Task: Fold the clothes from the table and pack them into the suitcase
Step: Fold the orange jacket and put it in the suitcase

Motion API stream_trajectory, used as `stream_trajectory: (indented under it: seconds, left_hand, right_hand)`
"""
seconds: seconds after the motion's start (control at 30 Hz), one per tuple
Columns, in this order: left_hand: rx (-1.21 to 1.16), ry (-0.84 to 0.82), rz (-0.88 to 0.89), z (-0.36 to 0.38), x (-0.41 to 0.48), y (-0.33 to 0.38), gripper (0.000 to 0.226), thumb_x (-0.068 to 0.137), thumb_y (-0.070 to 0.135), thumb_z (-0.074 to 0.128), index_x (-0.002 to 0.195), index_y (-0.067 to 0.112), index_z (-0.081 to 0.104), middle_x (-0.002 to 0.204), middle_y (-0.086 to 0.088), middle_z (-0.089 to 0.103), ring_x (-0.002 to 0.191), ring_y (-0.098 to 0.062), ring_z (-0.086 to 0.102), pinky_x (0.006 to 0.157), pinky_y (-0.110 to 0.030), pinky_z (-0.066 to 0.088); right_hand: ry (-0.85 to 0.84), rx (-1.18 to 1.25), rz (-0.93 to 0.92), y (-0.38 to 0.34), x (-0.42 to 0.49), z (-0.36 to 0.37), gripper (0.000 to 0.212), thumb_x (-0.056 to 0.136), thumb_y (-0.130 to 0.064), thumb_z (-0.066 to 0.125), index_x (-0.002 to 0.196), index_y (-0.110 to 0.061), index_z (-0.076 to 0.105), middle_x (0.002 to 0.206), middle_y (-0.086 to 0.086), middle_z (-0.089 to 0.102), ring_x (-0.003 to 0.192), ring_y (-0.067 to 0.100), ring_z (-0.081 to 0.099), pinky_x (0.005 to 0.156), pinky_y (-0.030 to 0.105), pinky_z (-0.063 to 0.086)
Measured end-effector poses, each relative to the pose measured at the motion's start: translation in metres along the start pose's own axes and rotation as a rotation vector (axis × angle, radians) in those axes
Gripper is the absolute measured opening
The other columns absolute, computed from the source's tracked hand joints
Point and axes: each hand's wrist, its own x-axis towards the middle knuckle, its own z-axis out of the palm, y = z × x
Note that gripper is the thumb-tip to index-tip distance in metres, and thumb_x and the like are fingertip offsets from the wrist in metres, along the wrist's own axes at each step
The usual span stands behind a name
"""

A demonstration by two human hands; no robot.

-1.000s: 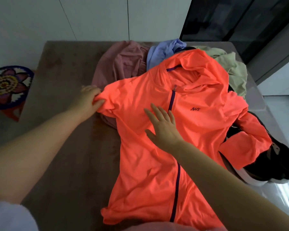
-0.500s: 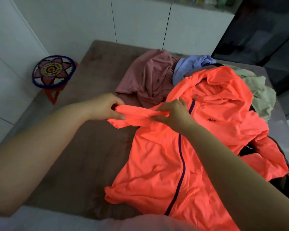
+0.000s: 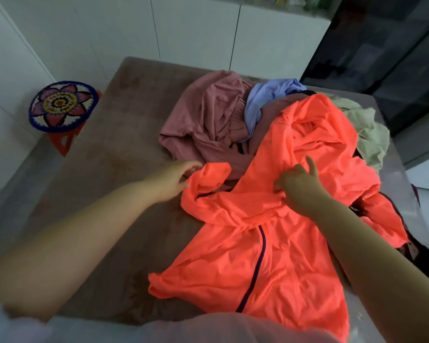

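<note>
Pinching orange jacket at shoulder with right grip, fingers curled, index raised. Touching sleeve end with left grip, fingers loose, not clamped. Versus half second ago: sleeve no longer stretched between grips, slack now. Bare surface left of left grip to edge; heaped clothes just beyond both.

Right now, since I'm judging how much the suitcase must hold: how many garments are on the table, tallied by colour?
Orange: 1, the orange jacket
Dusty pink: 1, the pink garment
Lavender-blue: 1, the lavender garment
Pale green: 1, the green garment
Black: 1, the black garment, mostly hidden
Total: 5 visible; the pile may hide more.
</note>
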Motion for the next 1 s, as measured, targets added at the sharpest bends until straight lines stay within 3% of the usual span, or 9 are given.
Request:
stream_trajectory:
  seconds: [0.13,0.27,0.43,0.57,0.63,0.7,0.8,0.87,1.0]
  left_hand:
    - [0.398,0.027,0.038,0.028,0.022,-0.002,0.064,0.087,-0.003,0.038,0.143,0.027,0.036,0.147,-0.007,0.033,0.133,-0.028,0.032,0.109,-0.03,0.02]
    - [0.698,-0.098,0.19,0.035,0.034,-0.004,0.053,0.084,0.008,0.045,0.133,0.029,0.052,0.152,-0.013,0.026,0.14,-0.034,0.021,0.114,-0.048,0.013]
    - [0.671,0.028,0.412,0.015,0.034,-0.036,0.033,0.067,0.029,0.048,0.08,0.014,0.074,0.098,-0.013,0.068,0.099,-0.032,0.061,0.088,-0.053,0.046]
    - [-0.177,0.18,-0.054,-0.022,0.014,-0.056,0.04,0.076,0.029,0.054,0.104,0.002,0.064,0.103,-0.009,0.061,0.102,-0.021,0.053,0.088,-0.01,0.037]
    - [-0.553,0.337,-0.272,-0.05,-0.003,-0.072,0.009,0.087,0.013,0.052,0.09,0.013,0.061,0.08,0.007,0.065,0.086,-0.013,0.053,0.069,-0.009,0.041]
    - [-0.731,0.544,-0.44,-0.082,-0.02,-0.086,0.025,0.094,0.003,0.041,0.079,0.018,0.053,0.057,0.013,0.063,0.061,-0.002,0.058,0.053,-0.014,0.047]
    - [-0.726,0.718,-0.593,-0.124,-0.043,-0.105,0.025,0.097,0.01,0.038,0.076,0.019,0.048,0.051,0.006,0.059,0.036,-0.001,0.053,0.039,-0.018,0.046]
    - [-0.628,0.768,-0.678,-0.143,-0.057,-0.117,0.024,0.098,0.019,0.039,0.076,0.019,0.047,0.047,0.006,0.058,0.035,-0.004,0.051,0.045,-0.02,0.043]
    - [-0.317,0.859,-0.81,-0.168,-0.078,-0.142,0.022,0.098,0.026,0.043,0.107,0.008,0.053,0.11,-0.026,0.057,0.089,-0.026,0.056,0.073,-0.035,0.041]
  right_hand:
    - [0.068,0.075,-0.044,-0.028,-0.009,0.022,0.053,0.075,-0.023,0.069,0.127,-0.023,0.056,0.124,0.0,0.058,0.126,0.028,0.044,0.113,0.056,0.007]
    - [0.148,0.003,-0.051,-0.041,-0.006,0.046,0.062,0.028,-0.033,0.092,0.086,-0.02,0.074,0.071,-0.002,0.069,0.081,0.029,0.068,0.087,0.058,0.047]
    - [0.159,0.096,-0.003,-0.026,-0.002,0.043,0.033,0.05,-0.026,0.088,0.08,-0.025,0.075,0.075,-0.002,0.065,0.089,0.03,0.062,0.103,0.045,0.022]
    - [0.054,0.25,0.018,-0.02,0.004,0.022,0.038,0.081,-0.036,0.068,0.118,-0.026,0.064,0.121,-0.002,0.056,0.123,0.025,0.038,0.109,0.039,0.008]
    - [0.041,0.278,-0.01,-0.024,0.016,0.007,0.041,0.081,-0.04,0.068,0.12,-0.027,0.061,0.123,-0.004,0.057,0.123,0.022,0.039,0.106,0.035,0.012]
    - [0.004,0.302,-0.067,-0.03,0.036,-0.008,0.043,0.081,-0.04,0.068,0.121,-0.026,0.059,0.122,-0.004,0.06,0.121,0.02,0.044,0.102,0.031,0.017]
    - [0.114,0.288,-0.148,-0.051,0.071,-0.037,0.04,0.081,-0.036,0.067,0.117,-0.017,0.062,0.115,0.003,0.065,0.113,0.025,0.055,0.094,0.033,0.026]
    - [0.438,0.352,-0.125,-0.071,0.093,-0.052,0.036,0.074,-0.032,0.063,0.104,-0.013,0.068,0.1,0.011,0.069,0.1,0.034,0.059,0.089,0.037,0.027]
    - [0.728,0.513,0.012,-0.115,0.114,-0.078,0.041,0.075,-0.026,0.068,0.113,-0.012,0.062,0.113,0.014,0.059,0.105,0.037,0.051,0.094,0.041,0.027]
